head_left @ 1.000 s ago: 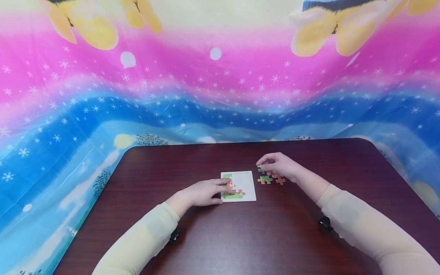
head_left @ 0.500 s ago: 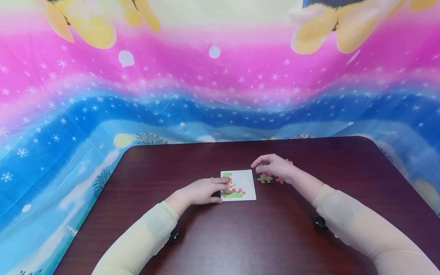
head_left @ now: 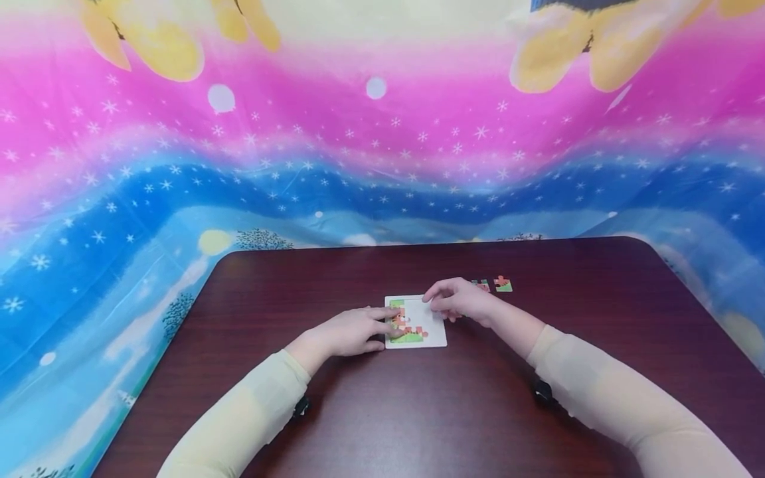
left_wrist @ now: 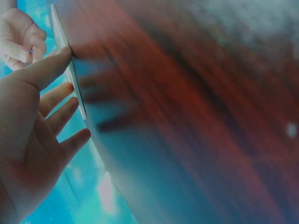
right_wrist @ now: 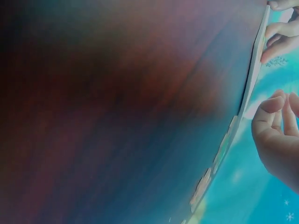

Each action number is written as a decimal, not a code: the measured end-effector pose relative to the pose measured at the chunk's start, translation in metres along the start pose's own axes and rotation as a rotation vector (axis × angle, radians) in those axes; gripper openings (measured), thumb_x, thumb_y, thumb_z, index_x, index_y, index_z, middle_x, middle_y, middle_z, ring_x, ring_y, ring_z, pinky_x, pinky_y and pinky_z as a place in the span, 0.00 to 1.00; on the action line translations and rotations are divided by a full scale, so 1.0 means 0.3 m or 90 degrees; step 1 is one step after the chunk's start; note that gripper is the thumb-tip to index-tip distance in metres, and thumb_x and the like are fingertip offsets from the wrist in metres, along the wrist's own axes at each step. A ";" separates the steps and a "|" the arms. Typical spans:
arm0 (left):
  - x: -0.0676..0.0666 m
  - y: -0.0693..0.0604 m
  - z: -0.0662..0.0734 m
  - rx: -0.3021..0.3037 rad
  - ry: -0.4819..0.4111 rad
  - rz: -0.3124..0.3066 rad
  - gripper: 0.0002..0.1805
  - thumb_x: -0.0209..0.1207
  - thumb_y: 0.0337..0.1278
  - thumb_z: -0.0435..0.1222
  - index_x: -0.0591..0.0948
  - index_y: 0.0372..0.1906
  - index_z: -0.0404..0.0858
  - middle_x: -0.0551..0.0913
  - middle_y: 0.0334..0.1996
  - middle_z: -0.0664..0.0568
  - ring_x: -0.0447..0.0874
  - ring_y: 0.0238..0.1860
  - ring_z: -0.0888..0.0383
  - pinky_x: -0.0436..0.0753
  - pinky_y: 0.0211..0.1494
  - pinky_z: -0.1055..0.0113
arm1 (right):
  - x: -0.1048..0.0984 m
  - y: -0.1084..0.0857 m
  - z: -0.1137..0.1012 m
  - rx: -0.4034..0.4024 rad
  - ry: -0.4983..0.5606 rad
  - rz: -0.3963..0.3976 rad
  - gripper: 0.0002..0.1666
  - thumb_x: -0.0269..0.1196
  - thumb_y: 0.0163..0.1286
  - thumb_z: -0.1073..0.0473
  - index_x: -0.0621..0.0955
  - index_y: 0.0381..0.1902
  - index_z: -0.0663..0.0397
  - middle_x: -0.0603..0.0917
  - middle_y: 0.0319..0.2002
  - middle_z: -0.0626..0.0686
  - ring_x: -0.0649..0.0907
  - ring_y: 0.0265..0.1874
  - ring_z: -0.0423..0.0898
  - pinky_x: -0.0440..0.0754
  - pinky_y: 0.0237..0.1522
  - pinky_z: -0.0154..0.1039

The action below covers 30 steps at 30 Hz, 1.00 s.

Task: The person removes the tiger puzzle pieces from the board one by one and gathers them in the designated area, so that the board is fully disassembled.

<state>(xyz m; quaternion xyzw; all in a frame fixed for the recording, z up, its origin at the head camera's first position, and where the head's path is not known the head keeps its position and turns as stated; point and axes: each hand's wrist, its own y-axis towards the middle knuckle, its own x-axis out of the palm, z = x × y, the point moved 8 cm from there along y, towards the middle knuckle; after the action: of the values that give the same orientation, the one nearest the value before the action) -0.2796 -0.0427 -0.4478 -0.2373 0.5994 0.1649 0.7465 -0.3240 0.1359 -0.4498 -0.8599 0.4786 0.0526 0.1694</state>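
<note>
A white square puzzle tray (head_left: 431,338) lies on the table with several joined puzzle pieces (head_left: 409,336), green and orange, along its left and lower sides. My left hand (head_left: 352,332) rests with its fingers spread over the tray's left side; the left wrist view shows this hand (left_wrist: 42,116) at the tray's edge (left_wrist: 77,88). Over the tray's upper right part is my right hand (head_left: 469,302), its thumb and fingers pinched together on a puzzle piece that they mostly hide. In the right wrist view the right hand (right_wrist: 280,130) is raised above the table.
Two loose puzzle pieces, a partly covered one (head_left: 481,285) and an orange-green one (head_left: 503,284), lie right of the tray. More loose pieces (right_wrist: 222,147) show edge-on in the right wrist view. Behind the dark wooden table (head_left: 335,411) hangs a patterned cloth (head_left: 382,153).
My right hand has moved left from the loose pieces to above the tray, uncovering pieces behind it. My left hand has stayed on the tray.
</note>
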 end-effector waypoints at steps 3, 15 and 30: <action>0.003 0.001 -0.002 0.000 0.003 0.001 0.23 0.62 0.71 0.40 0.79 0.69 0.55 0.65 0.77 0.49 0.68 0.74 0.51 0.68 0.73 0.52 | 0.017 0.004 -0.001 -0.008 0.009 -0.011 0.16 0.60 0.73 0.69 0.79 0.55 0.75 0.78 0.26 0.54 0.74 0.23 0.45 0.76 0.27 0.37; 0.000 -0.001 -0.005 -0.001 -0.018 -0.010 0.25 0.60 0.72 0.39 0.76 0.71 0.56 0.62 0.78 0.51 0.60 0.77 0.56 0.66 0.74 0.51 | 0.070 0.015 0.029 0.013 -0.020 -0.009 0.15 0.61 0.71 0.69 0.81 0.52 0.73 0.78 0.25 0.51 0.76 0.22 0.43 0.77 0.26 0.36; 0.001 -0.006 -0.007 -0.005 -0.012 -0.011 0.25 0.59 0.72 0.39 0.76 0.71 0.57 0.63 0.77 0.51 0.62 0.77 0.53 0.68 0.73 0.51 | 0.084 0.021 0.035 0.004 -0.099 0.017 0.11 0.63 0.69 0.68 0.86 0.45 0.70 0.80 0.24 0.49 0.75 0.22 0.42 0.75 0.27 0.36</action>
<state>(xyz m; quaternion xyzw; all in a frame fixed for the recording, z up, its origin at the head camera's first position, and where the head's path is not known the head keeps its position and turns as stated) -0.2802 -0.0454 -0.4481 -0.2436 0.5897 0.1632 0.7525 -0.3151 0.1160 -0.4675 -0.8465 0.4753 0.1199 0.2079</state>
